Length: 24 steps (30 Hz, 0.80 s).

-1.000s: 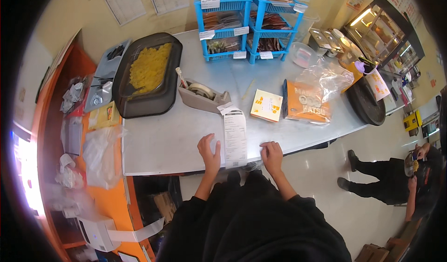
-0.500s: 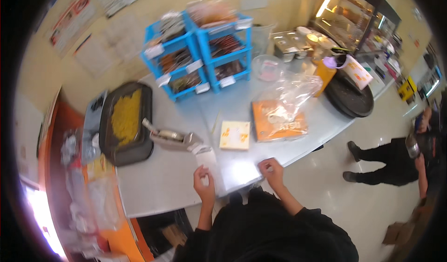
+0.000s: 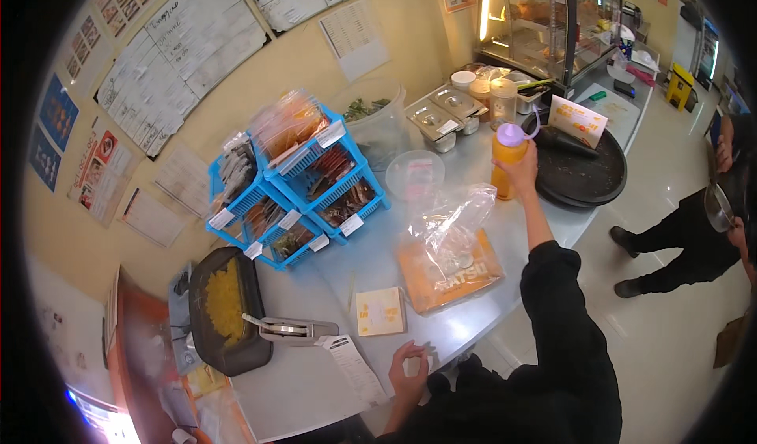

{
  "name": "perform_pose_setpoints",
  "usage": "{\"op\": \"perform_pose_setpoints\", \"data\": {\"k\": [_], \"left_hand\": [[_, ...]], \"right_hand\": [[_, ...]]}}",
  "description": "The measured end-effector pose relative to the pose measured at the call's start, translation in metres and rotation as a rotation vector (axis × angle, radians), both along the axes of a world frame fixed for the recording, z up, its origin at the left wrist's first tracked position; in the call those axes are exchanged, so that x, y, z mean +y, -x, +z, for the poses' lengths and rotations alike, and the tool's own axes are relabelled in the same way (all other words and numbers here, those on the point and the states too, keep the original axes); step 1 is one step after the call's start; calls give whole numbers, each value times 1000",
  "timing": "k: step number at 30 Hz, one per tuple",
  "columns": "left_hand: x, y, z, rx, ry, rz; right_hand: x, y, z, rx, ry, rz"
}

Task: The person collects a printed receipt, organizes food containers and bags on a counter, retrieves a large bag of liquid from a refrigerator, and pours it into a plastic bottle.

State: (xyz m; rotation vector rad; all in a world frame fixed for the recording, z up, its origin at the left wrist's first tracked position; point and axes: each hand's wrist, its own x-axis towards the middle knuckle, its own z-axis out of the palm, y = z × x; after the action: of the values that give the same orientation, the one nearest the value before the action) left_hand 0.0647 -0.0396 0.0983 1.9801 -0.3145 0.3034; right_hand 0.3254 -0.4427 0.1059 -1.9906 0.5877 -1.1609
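Observation:
At the right of the metal table my right hand [image 3: 522, 169] is wrapped round an upright squeeze bottle [image 3: 506, 152], which has orange contents and a purple cap. My left hand [image 3: 408, 374] hovers at the table's near edge, thumb and fingers curled together; whatever is between them is too small to make out. Closest to it are a small white box [image 3: 380, 311] with orange print and a long paper receipt [image 3: 353, 369]. Beyond the box lies an orange package [image 3: 449, 274] with a clear plastic bag [image 3: 453, 223] over it. A tape dispenser [image 3: 296, 330] stands by the receipt.
Blue tiered baskets [image 3: 303, 199] of packets stand at the back. At left is a black tub [image 3: 264, 341] of yellow food. Black round trays [image 3: 587, 188] sit right of the bottle, near lidded steel containers [image 3: 445, 113]. Another person [image 3: 670, 235] stands at far right holding a metal bowl.
My right hand has gone from the near edge to the far right and taken hold of the squeeze bottle. My left hand stays near the table's front edge. The view has shifted.

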Motion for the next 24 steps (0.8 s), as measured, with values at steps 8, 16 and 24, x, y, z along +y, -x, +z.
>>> {"op": "perform_pose_setpoints", "data": {"k": [8,16,24], "left_hand": [[-33,-24,59,-122,-89,-119],[-62,-9,83,328,305,-602],[0,9,90,579,395,-851]], "right_hand": [[66,162,77,-124,-512,795],[184,293,112,-53,-736,1052],[216,292,119,104,-663,1276]]}}
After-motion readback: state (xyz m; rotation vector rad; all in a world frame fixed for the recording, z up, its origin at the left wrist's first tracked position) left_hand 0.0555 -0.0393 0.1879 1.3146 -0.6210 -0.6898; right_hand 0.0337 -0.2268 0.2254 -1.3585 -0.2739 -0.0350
